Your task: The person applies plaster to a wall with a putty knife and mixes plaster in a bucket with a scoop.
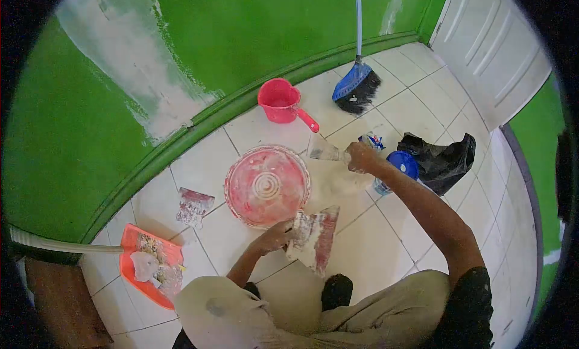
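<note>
Left hand (278, 235) closed around the near end of a broad flat plaster-caked board with a red edge (315, 239), grip clenched on it, board held low and roughly level just beside the round red plastic basin smeared with white plaster (266, 185). Right hand (360, 157) wrapped shut on the handle of a wide metal putty knife (324, 150), blade pointing left toward the basin rim, lifted clear of the white tiled floor (386, 228).

Best kept so: board steady and flat so the paste stays put, knife blade drawn across at a shallow angle, edge scraped clean against the board, small loads rather than heaped ones.

Further out: a red plastic scoop jug with a handle (282, 102) near the green wall (241, 29), a blue-headed broom with black bristles (357, 87) leaning there, a blue-lidded container (403, 163) just beside the right forearm, a crumpled black plastic bag (443, 159) touching or nearly touching it, an orange dustpan holding plaster lumps (151, 264) at the left, a small plaster-stained scraper (194, 207) lying on the tiles between dustpan and basin
</note>
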`<action>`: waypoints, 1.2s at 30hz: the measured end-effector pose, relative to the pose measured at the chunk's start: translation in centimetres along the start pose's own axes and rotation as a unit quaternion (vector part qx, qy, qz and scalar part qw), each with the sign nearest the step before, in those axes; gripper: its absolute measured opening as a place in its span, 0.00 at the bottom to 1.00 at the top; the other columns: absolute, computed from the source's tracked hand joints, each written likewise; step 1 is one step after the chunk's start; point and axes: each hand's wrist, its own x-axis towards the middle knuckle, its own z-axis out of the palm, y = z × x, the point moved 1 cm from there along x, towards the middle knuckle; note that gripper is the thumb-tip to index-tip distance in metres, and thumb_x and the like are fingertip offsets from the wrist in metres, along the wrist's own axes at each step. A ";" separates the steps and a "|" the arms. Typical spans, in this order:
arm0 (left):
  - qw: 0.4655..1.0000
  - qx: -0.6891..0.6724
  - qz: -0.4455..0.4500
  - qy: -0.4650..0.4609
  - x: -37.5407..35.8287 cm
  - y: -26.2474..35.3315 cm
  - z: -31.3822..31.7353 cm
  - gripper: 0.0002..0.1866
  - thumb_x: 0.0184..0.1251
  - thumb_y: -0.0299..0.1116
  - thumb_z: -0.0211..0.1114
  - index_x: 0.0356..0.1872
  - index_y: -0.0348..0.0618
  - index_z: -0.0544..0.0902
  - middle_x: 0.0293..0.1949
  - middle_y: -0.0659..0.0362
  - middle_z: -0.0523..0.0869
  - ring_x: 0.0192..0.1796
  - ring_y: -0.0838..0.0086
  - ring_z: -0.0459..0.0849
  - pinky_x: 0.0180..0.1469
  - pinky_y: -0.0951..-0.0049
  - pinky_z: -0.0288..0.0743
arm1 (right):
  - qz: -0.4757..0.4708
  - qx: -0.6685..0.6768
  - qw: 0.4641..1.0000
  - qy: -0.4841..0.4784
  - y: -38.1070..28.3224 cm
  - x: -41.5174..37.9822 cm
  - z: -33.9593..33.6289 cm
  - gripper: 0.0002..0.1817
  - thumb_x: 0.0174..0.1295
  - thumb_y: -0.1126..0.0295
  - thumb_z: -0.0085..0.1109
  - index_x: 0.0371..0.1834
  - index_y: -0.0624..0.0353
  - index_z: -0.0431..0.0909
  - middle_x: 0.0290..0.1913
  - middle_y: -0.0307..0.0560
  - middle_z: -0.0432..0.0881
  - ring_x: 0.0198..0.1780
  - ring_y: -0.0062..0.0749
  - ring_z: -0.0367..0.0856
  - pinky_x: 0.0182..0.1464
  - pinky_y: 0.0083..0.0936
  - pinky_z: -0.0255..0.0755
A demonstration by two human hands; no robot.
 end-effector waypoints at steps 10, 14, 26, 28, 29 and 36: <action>0.982 0.130 0.127 0.042 4.1 -1.3 2.5 0.15 0.72 0.41 0.58 0.36 0.35 0.75 0.28 0.59 0.76 0.33 0.78 0.71 0.39 0.70 0.70 | -0.024 -0.110 0.993 -0.018 4.0 -1.2 0.0 0.17 0.37 0.72 0.62 0.33 0.67 0.78 0.39 0.61 0.80 0.47 0.53 0.80 0.51 0.41 0.75; 0.978 0.177 0.098 0.044 5.8 -4.2 1.6 0.21 0.76 0.46 0.52 0.50 0.35 0.77 0.37 0.59 0.80 0.40 0.75 0.74 0.46 0.68 0.72 | 0.007 -0.061 0.995 0.083 2.8 -2.1 0.4 0.16 0.39 0.73 0.60 0.35 0.65 0.78 0.39 0.59 0.80 0.47 0.54 0.79 0.50 0.42 0.74; 0.997 0.026 0.029 0.060 6.2 -4.2 5.6 0.20 0.77 0.43 0.50 0.53 0.33 0.76 0.36 0.59 0.84 0.32 0.81 0.81 0.36 0.72 0.78 | -0.060 0.012 0.998 0.001 -2.5 -2.1 1.4 0.25 0.42 0.67 0.62 0.47 0.65 0.76 0.45 0.63 0.80 0.48 0.56 0.79 0.50 0.48 0.74; 0.993 0.011 0.081 0.089 7.0 -6.0 6.4 0.19 0.74 0.42 0.53 0.48 0.32 0.77 0.31 0.57 0.83 0.28 0.73 0.81 0.35 0.64 0.77 | -0.061 0.050 0.995 0.069 -2.8 -3.0 3.3 0.23 0.42 0.67 0.61 0.43 0.65 0.75 0.41 0.66 0.80 0.41 0.61 0.79 0.47 0.51 0.74; 0.984 -0.004 0.132 0.124 7.4 -6.8 6.4 0.18 0.72 0.41 0.55 0.43 0.31 0.78 0.26 0.54 0.83 0.25 0.64 0.81 0.35 0.57 0.76 | -0.059 0.048 0.995 0.070 -2.6 -3.4 4.0 0.23 0.42 0.67 0.61 0.43 0.65 0.75 0.41 0.66 0.80 0.41 0.61 0.79 0.47 0.51 0.74; 0.941 0.262 0.099 0.188 5.7 -4.4 4.7 0.24 0.68 0.46 0.59 0.23 0.31 0.76 0.20 0.42 0.79 0.25 0.60 0.83 0.33 0.55 0.74 | 0.010 0.078 0.959 0.271 -0.6 -6.8 7.5 0.27 0.47 0.64 0.62 0.49 0.67 0.68 0.40 0.68 0.78 0.40 0.68 0.79 0.42 0.54 0.73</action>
